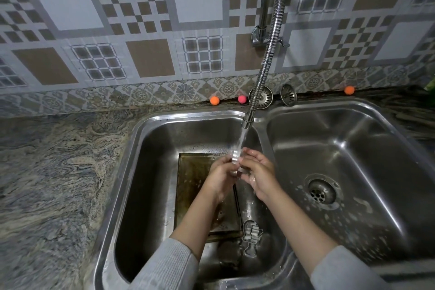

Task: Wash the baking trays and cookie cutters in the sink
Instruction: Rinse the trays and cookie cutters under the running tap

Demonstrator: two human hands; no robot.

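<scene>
We see both hands together under the stream from the flexible ribbed steel tap hose (270, 54), over the left basin of the double stainless steel sink (146, 148). The left hand (222, 178) and right hand (259, 174) are each curled partway closed around one small shiny metal cookie cutter (237, 162), fingertips pinching it from either side; its shape is blurred by the water. The dark, stained rectangular baking tray (193, 179) lies flat on the left basin floor, under the left forearm. A second metal cookie cutter with a figure-like outline (251, 235) lies on the basin floor just beside the tray's near right corner. The right basin has soap flecks around its round drain (321, 192). Two steel strainer plugs (288, 94) lean against the patterned tile wall. Grey ribbed sleeves (169, 266) cover both forearms. We can read no writing or brand anywhere.
</scene>
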